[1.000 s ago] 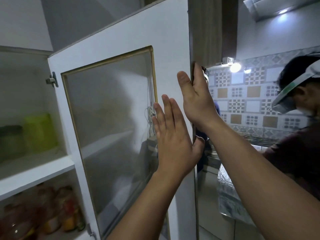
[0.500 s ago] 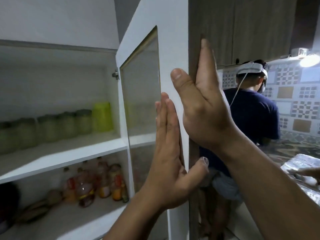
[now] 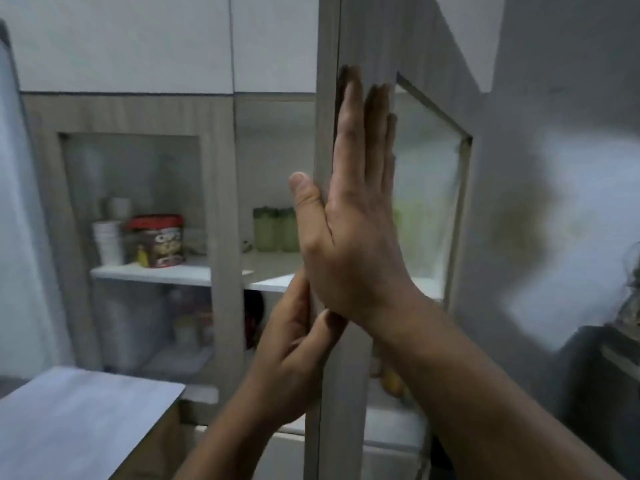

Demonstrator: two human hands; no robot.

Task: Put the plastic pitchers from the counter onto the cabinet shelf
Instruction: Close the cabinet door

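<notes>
— Where are our hands?

— Our right hand (image 3: 349, 237) lies flat, fingers straight, on the cabinet door (image 3: 363, 39); our left hand (image 3: 294, 355) curls round its edge lower down.

— And the pitchers?

— Green ones (image 3: 275, 229) stand on the cabinet shelf (image 3: 194, 271). We judge them light, stiff, a little slick; we'd take any by handle or body.

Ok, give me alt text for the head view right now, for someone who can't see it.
Right hand lies flat on a glass-paned cabinet door, while the left hand grips the door's edge lower down. Green pitchers stand on the cabinet shelf behind.
</notes>
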